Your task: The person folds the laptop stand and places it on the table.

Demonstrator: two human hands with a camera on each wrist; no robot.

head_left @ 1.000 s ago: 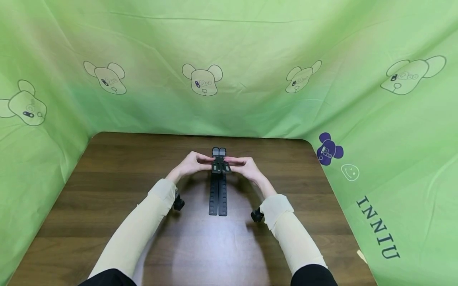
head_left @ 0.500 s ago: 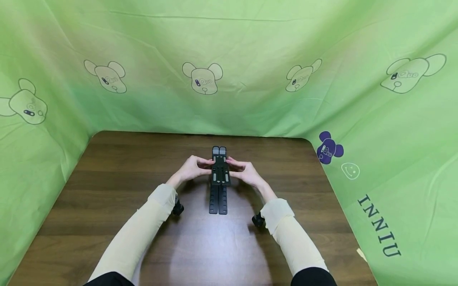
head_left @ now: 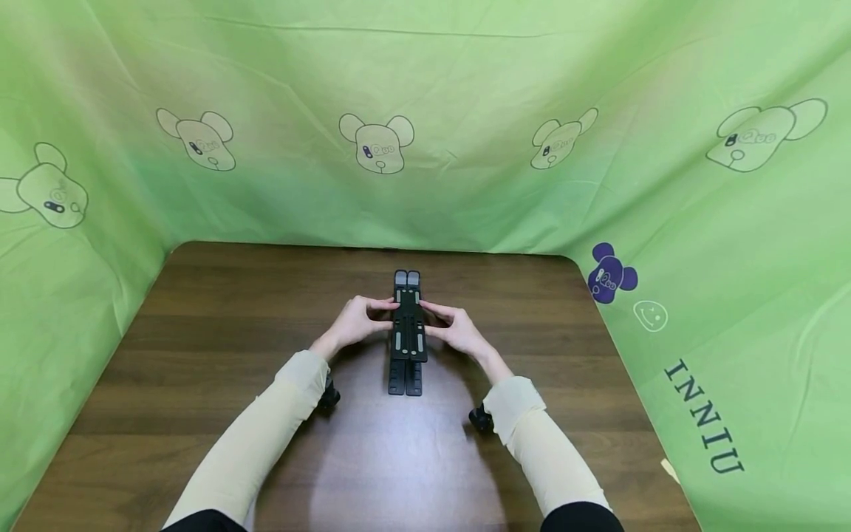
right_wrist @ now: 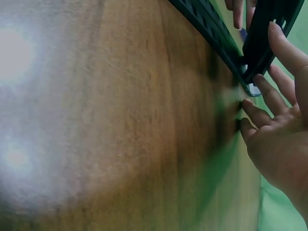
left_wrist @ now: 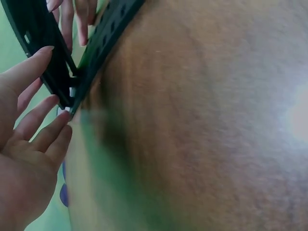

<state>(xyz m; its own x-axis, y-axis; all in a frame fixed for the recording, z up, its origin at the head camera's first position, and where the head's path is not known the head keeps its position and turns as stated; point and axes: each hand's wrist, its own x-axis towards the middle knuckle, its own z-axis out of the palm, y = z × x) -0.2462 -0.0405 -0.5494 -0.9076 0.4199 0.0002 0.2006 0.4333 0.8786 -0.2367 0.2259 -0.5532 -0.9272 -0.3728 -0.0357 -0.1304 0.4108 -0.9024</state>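
A black folding laptop stand (head_left: pixel 408 336) lies lengthwise in the middle of the table. Its upper part, with pale pads, is tilted up from the notched base rails (left_wrist: pixel 108 38), joined at the far end. My left hand (head_left: pixel 352 321) holds the left edge of that upper part between thumb and fingers. On the opposite edge, my right hand (head_left: pixel 460 331) grips in the same way. The right wrist view shows the thumb of the right hand (right_wrist: pixel 288 130) on the upper part, with fingertips near the hinge end. The inner faces between the two parts are mostly dark.
The brown wooden table (head_left: pixel 233 325) is bounded at the back and sides by a green cloth (head_left: pixel 465 207) printed with bear heads. A small pale piece (head_left: pixel 670 471) sits at the table's right edge. Black wrist cameras (head_left: pixel 482 418) hang under both wrists.
The stand's upper part has swung down toward me and now covers more of the base rails. Both hands have come slightly nearer with it, still holding its edges.
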